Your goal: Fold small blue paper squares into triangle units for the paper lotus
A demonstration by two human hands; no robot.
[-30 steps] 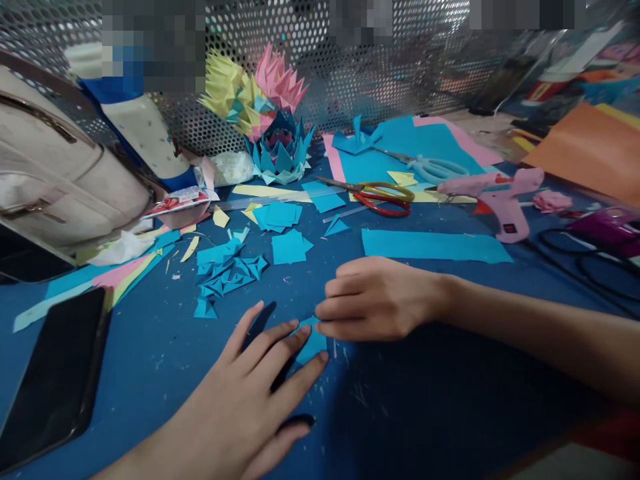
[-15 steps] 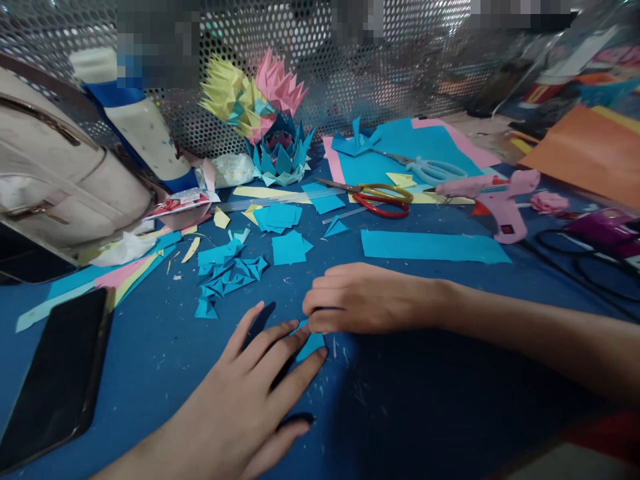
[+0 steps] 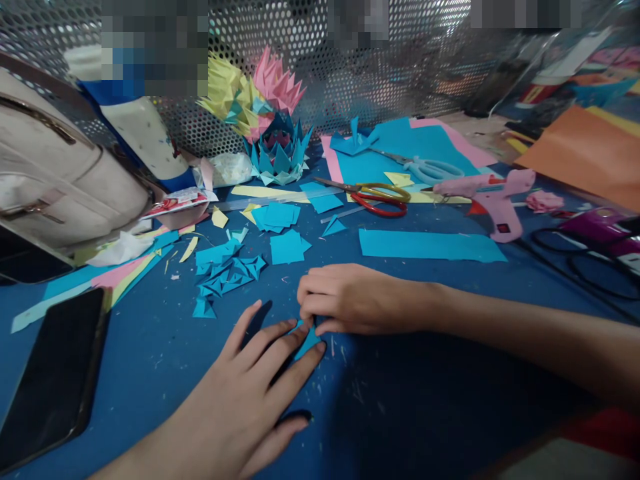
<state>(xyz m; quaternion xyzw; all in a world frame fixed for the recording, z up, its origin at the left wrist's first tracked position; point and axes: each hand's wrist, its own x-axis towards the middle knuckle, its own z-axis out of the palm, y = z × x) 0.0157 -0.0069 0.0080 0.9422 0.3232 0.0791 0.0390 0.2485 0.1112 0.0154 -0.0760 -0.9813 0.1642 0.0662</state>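
Note:
A small piece of blue paper (image 3: 307, 344) lies on the blue tabletop between my hands, partly hidden by fingers. My left hand (image 3: 250, 380) rests with fingers spread, several fingertips pressing the paper down. At the paper's far edge is my right hand (image 3: 345, 297), its fingers curled and pinched on the paper. To the left of it sits a cluster of folded blue paper pieces (image 3: 227, 273). Small blue paper squares (image 3: 289, 247) are stacked just beyond my hands, and a long blue paper strip (image 3: 430, 245) lies behind my right wrist.
Red and yellow scissors (image 3: 383, 199), light-blue scissors (image 3: 437, 170) and a pink glue gun (image 3: 500, 200) with its black cord lie behind. Folded paper flowers (image 3: 277, 150) stand against the perforated metal panel. A phone (image 3: 55, 367), a glue bottle (image 3: 145, 140) and a bag (image 3: 60, 167) are leftward.
My right hand has shifted slightly left, its fingers folding the paper's far edge, and less of the paper shows. My left hand keeps its place.

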